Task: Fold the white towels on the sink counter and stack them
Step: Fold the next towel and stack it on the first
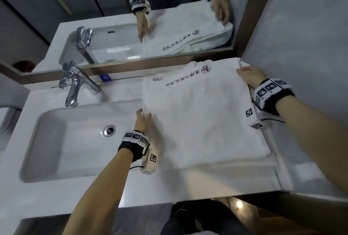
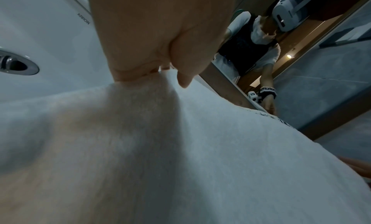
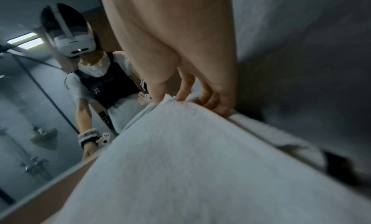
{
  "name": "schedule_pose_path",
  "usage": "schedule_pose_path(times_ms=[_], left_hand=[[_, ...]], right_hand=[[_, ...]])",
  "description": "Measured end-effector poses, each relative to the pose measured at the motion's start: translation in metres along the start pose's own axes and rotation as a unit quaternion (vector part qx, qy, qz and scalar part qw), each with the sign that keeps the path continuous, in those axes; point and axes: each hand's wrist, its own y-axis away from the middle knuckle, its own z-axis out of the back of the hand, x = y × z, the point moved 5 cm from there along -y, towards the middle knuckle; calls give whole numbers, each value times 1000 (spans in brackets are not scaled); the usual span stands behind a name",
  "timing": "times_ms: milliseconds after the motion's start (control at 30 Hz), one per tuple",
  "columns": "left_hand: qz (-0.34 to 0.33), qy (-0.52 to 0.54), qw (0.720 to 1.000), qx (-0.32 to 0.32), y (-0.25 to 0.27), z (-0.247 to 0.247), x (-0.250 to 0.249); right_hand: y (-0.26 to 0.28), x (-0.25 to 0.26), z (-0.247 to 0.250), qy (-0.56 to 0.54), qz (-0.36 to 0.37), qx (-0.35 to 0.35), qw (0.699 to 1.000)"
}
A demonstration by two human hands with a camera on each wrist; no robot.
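A folded white towel (image 1: 199, 114) with a dark printed line of text and a round logo lies on top of another folded white towel (image 1: 244, 162), on the counter (image 1: 188, 184) right of the basin. My left hand (image 1: 144, 118) pinches the top towel's left edge, and the cloth (image 2: 200, 148) rises in a ridge to that hand (image 2: 166, 68). My right hand (image 1: 246, 74) holds the far right corner near the wall. In the right wrist view its thumb and fingers (image 3: 180, 97) pinch the layered corner of the towel (image 3: 190, 156).
The white sink basin (image 1: 75, 140) with its drain (image 1: 109, 130) lies just left of the towels, with a chrome faucet (image 1: 75, 84) behind it. A mirror (image 1: 131, 18) runs along the back. A grey wall (image 1: 310, 65) closes off the right side.
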Motion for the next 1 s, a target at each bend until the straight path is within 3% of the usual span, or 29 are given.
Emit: schedule_pose_path(times_ms=[167, 333, 467, 600, 700, 867, 1000], left_hand=[[-23, 12, 1000, -15, -12, 2, -9], [12, 21, 999, -31, -26, 1, -7], [27, 65, 997, -38, -31, 5, -4], [50, 82, 995, -28, -30, 3, -2], [65, -8, 998, 6, -29, -3, 1], [58, -3, 998, 3, -24, -10, 3], [32, 20, 999, -13, -16, -10, 5]], right_hand=[[-22, 5, -6, -34, -22, 45, 998], [-26, 15, 0, 103, 58, -84, 989], [-25, 19, -1, 132, 76, -145, 978], [-29, 14, -5, 158, 56, -107, 980], [-27, 5, -7, 153, 53, -55, 985], [6, -6, -14, -48, 112, -1, 993], [38, -37, -11, -76, 47, -6, 996]])
